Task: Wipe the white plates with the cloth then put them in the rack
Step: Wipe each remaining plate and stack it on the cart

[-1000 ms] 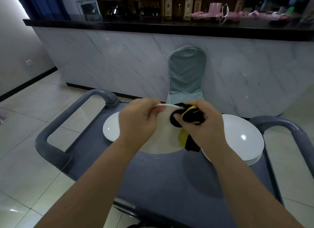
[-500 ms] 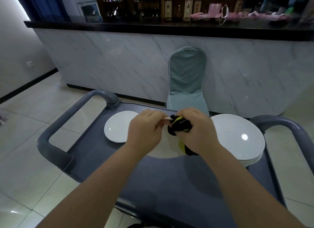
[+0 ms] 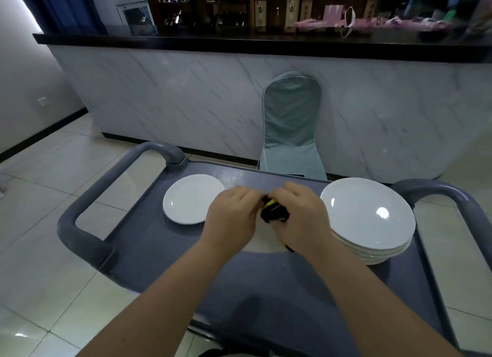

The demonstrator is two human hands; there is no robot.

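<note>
Centrally, left hand [image 3: 231, 218] grips plate [image 3: 263, 244], right hand [image 3: 300, 219] cloth [image 3: 274, 214], just beside stack [image 3: 370, 218]

Both bare forearms reach forward over the middle of the bench [image 3: 266, 290], converging. The left hand [image 3: 231, 218], back upward, grips a white plate [image 3: 262, 245] with curled fingers. Just beside it, the right hand [image 3: 300, 221] clutches a black-and-yellow cloth [image 3: 274, 214].
</note>
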